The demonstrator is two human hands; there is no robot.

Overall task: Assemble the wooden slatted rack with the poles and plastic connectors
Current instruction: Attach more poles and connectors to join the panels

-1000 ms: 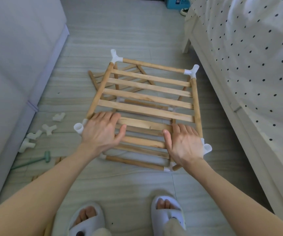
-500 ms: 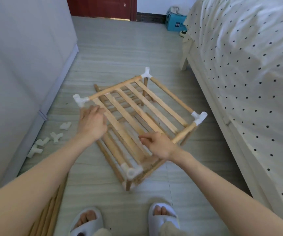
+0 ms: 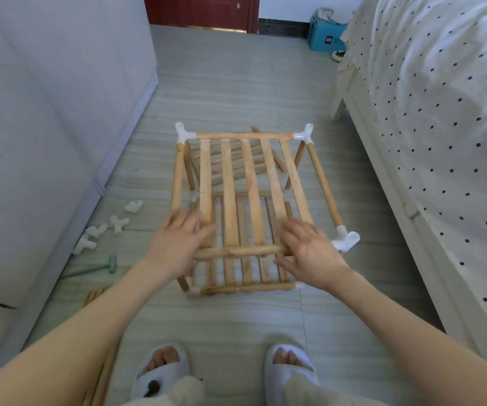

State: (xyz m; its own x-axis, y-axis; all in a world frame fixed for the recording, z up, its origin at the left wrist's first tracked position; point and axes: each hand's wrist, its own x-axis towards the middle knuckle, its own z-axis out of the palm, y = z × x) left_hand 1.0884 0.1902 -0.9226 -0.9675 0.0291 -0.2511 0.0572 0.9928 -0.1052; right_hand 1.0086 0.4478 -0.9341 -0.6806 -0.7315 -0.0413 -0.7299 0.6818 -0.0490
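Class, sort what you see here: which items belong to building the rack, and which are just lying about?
Belong to the job:
wooden slatted rack
loose plastic connectors
small green mallet
spare poles
left hand
right hand

Just lying about:
blue box
shoe
bed

Both hands on the slatted rack

Left hand and right hand seem to rest, fingers spread, at its near rail.

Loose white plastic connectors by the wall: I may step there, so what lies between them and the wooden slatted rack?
In the head view, only bare grey floor separates the white plastic connectors from the wooden slatted rack.
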